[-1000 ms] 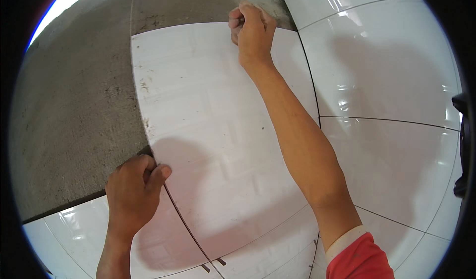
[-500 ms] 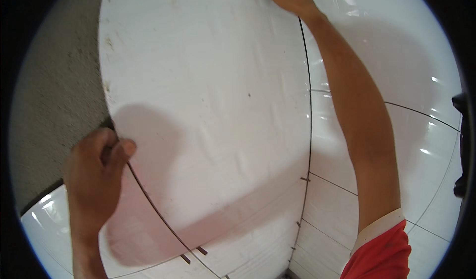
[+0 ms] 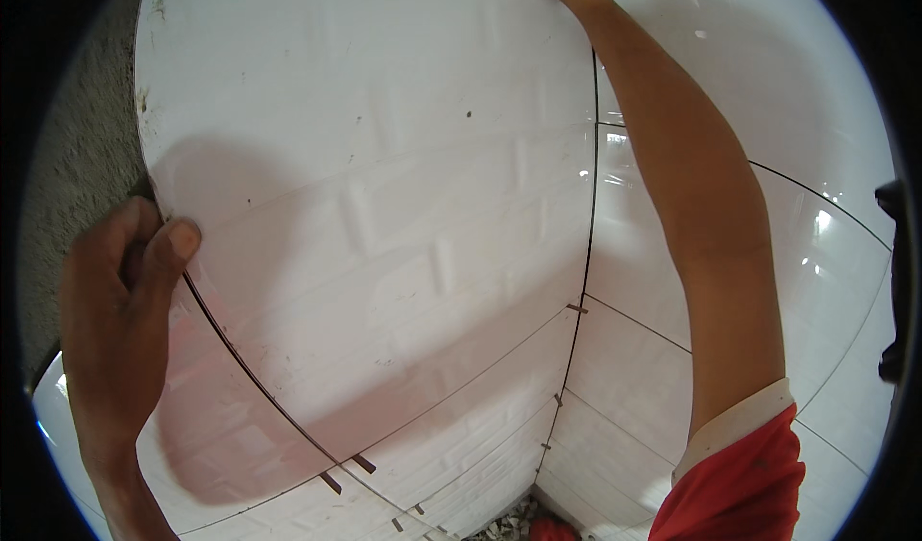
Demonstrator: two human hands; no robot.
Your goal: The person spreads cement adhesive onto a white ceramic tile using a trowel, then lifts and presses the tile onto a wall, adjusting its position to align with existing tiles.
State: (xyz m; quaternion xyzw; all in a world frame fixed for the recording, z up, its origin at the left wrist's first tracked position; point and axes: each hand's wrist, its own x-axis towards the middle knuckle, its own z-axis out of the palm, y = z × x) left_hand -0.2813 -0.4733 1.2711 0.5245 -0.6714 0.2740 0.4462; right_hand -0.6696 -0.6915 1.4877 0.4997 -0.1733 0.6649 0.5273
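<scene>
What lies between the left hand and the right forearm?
In the head view, mostly the large white tile; then a dark joint and, beside the forearm, a strip of neighbouring tile.

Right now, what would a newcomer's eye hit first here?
The large white wall tile filling the middle, with the left hand at its left edge. Then the red sleeve at lower right, its bare right forearm crossing glossy white tiles. Dark tile spacers show low in view.
</scene>
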